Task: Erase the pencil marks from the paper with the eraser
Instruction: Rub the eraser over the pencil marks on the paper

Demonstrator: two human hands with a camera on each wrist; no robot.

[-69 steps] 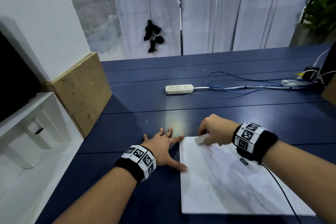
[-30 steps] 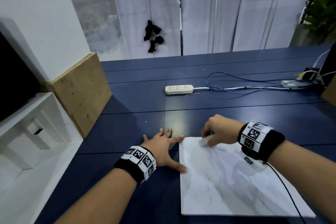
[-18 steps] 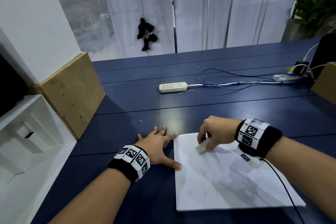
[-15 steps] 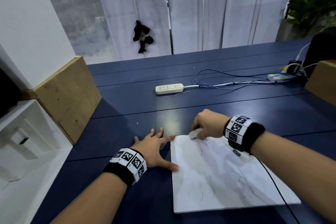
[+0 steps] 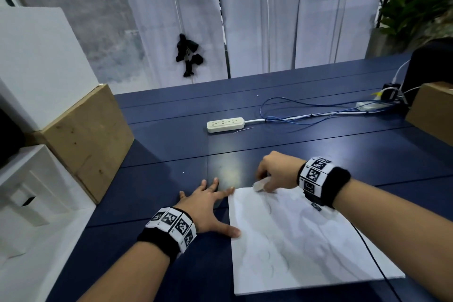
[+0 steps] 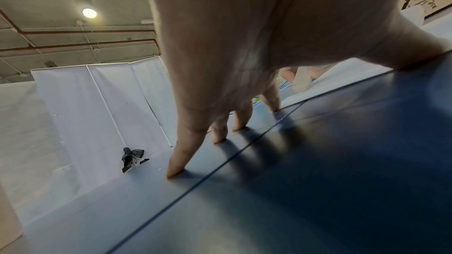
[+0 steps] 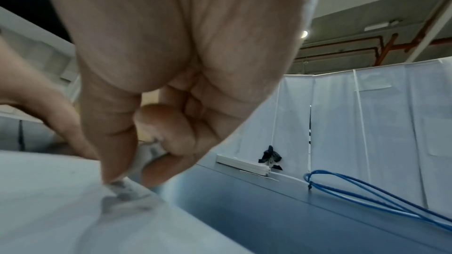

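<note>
1. pinching the eraser [image 5: 259, 185] between thumb and curled fingers, the right hand [image 5: 278, 171] holds it slanted, its long axis running from the knuckles down and leftward, lower tip on the paper [image 5: 306, 240].
2. that tip touches the paper's far edge, near the corner farthest from the right wrist.
3. the left hand [image 5: 208, 208] lies flat on the blue table [image 5: 171, 154] beside the paper's left edge, fingers spread and straight, index tip at the far left corner, thumb tip on the edge.
4. the eraser sits just right of the left index finger, hands apart.
5. faint curved pencil marks [image 5: 270, 255] on the paper show only in the head view.
6. the right wrist view shows the eraser [image 7: 146, 157] wedged between thumb and fingers, its grey tip blurred against the sheet.
7. the left wrist view shows fingertips [image 6: 175, 171] pressing the table, with the eraser [image 6: 302, 81] visible beyond.
</note>
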